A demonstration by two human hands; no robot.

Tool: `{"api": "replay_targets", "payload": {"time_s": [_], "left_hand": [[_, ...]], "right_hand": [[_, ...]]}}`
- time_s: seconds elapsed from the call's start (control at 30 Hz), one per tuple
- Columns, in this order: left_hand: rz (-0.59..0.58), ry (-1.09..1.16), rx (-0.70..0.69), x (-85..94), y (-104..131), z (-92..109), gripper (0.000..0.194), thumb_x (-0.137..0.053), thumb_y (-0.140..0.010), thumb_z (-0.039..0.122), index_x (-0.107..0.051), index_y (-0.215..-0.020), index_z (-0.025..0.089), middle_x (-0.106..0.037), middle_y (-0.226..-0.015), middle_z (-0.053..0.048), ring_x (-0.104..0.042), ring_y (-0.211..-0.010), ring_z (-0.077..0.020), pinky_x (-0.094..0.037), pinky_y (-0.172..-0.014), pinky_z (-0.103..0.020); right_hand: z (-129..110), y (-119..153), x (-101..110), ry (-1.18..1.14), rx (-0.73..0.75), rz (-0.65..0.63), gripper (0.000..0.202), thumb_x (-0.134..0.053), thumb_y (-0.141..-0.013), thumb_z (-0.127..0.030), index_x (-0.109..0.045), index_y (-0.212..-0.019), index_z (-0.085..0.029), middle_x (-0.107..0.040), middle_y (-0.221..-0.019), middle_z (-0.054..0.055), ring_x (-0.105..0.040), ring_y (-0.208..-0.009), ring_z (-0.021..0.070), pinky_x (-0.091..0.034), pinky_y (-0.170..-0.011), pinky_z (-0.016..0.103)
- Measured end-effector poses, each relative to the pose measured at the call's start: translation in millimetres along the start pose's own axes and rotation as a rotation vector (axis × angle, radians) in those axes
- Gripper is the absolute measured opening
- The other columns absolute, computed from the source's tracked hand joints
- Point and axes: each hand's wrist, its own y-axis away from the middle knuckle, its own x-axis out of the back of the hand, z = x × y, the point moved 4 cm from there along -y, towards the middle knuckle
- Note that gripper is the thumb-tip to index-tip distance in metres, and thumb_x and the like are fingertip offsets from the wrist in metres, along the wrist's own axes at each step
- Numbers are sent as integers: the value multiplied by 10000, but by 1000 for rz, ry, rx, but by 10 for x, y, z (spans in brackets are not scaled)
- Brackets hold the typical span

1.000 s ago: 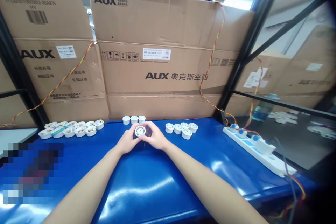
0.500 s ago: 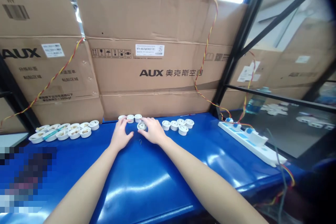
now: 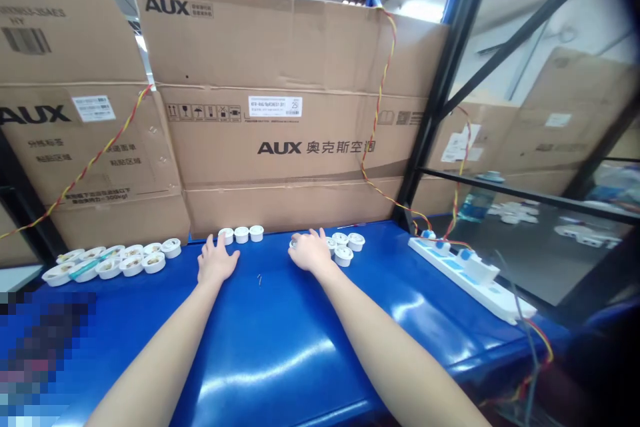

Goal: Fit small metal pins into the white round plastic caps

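Observation:
My left hand (image 3: 217, 261) is open over the blue tabletop, fingers apart, just in front of a short row of three small round white cups (image 3: 242, 235). Its fingertips overlap the leftmost of these in view; I cannot tell if they touch it. Farther right, my right hand (image 3: 311, 251) has its fingers curled on another small round white cup (image 3: 293, 244), which shows only at its left edge. Behind and beside that hand stands a cluster of similar white cups (image 3: 343, 256), partly hidden by it. Two tiny thin bits (image 3: 259, 279) lie between the hands.
Two rows of white cups with small brownish parts (image 3: 132, 265) stand at the left, a teal stick (image 3: 89, 269) across them. Cardboard boxes (image 3: 300, 193) wall the back. A white power strip (image 3: 470, 280) lies right, beside a black rack post (image 3: 430, 127).
My right hand has moved right, taking the cup from between the hands to the cluster. My left hand has drawn back to the left and spread. The view has shifted slightly.

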Motion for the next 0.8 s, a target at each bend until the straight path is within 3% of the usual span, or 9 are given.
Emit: {"api": "replay_targets", "payload": {"time_s": [0.07,0.13,0.27,0.37,0.47,0.63,0.8], "left_hand": [[26,30,12,13,-14,-29,610,-519,-823,468,-385,-1367,227,-259,-1526,-167,-330,-1358,-375,-341,-1051,-516],[64,80,6,31,-10,-62,503,-542,-807,440,-456,-1255,230,-278,-1509,-157,-382,-1321,-373,-376,-1018,-509],[148,250,-10,86,20,-134,215,-572,-782,355,-502,-942,230,-429,-1377,-116,-543,-1146,-309,-457,-906,-428],[163,334,-33,118,37,-154,135,-569,-769,304,-461,-803,229,-562,-1125,-76,-595,-996,-253,-470,-838,-367],[142,333,-98,124,61,-100,130,-557,-769,288,-441,-758,230,-581,-996,-50,-590,-934,-240,-456,-815,-358],[123,344,-227,112,131,40,94,-542,-782,244,-454,-754,226,-585,-984,-32,-569,-960,-221,-426,-837,-338],[97,282,-260,105,163,81,85,-568,-776,234,-483,-779,227,-590,-1045,-36,-533,-1021,-246,-408,-847,-352]], "right_hand": [[-16,21,61,4,6,86,396,-548,-810,-313,-658,-1164,-173,-668,-1154,140,-423,-1270,343,-130,-1105,521],[-119,63,112,-45,109,154,392,-557,-805,-276,-647,-1174,-178,-655,-1179,124,-478,-1213,297,-244,-1076,442],[-429,169,51,-222,333,7,258,-504,-864,-310,-712,-1002,-244,-713,-1024,45,-625,-948,200,-429,-830,287],[-574,223,-58,-239,338,-101,239,-559,-836,-398,-744,-864,-250,-735,-899,36,-651,-864,209,-437,-736,278],[-627,249,-127,-227,328,-139,239,-589,-810,-435,-753,-810,-261,-739,-858,32,-660,-836,215,-438,-710,282],[-666,272,-144,-168,318,-136,248,-603,-803,-453,-750,-808,-254,-732,-861,41,-658,-825,214,-445,-720,287],[-771,309,-116,-86,350,-98,227,-604,-804,-426,-743,-833,-249,-723,-912,55,-648,-858,222,-450,-721,289]]}}
